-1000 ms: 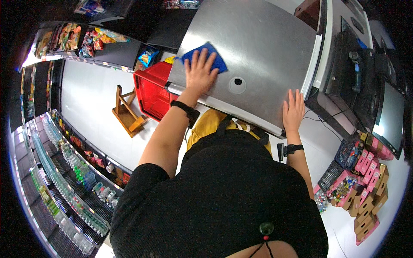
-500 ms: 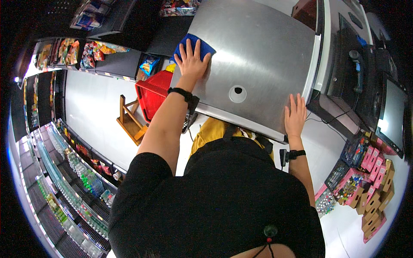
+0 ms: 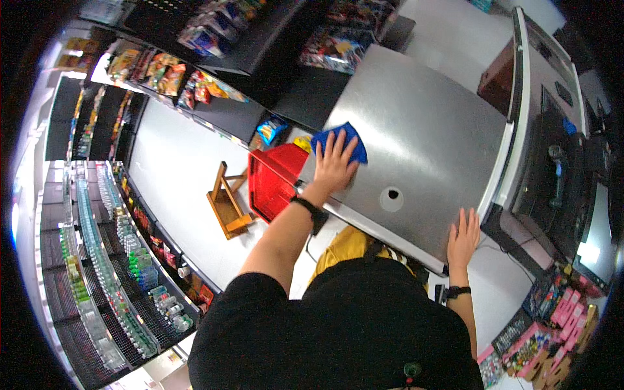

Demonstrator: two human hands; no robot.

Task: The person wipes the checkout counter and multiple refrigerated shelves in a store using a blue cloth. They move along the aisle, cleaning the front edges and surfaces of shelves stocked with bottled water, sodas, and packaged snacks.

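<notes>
My left hand (image 3: 336, 168) lies open with fingers spread on a blue cloth (image 3: 357, 151), pressing it onto a brushed-metal countertop (image 3: 429, 123) near its left edge. Part of the cloth is hidden under the palm. To the right, my open right hand (image 3: 463, 239) rests flat by the counter's near right corner, with nothing in it. Between the hands, nearer the front edge, a round white ring with a dark hole (image 3: 391, 199) is set in the metal.
A red plastic basket (image 3: 272, 185) and a wooden stool (image 3: 227, 205) stand left of the counter. Snack shelves (image 3: 214, 107) line the far left; bottle shelves (image 3: 133, 260) are at left. A monitor (image 3: 593, 240) and pink boxes (image 3: 571, 315) are at right.
The whole view has shifted, so the counter sits lower and further right. My left hand and the cloth have slid a little toward the counter's near edge. My right hand stays at its corner.
</notes>
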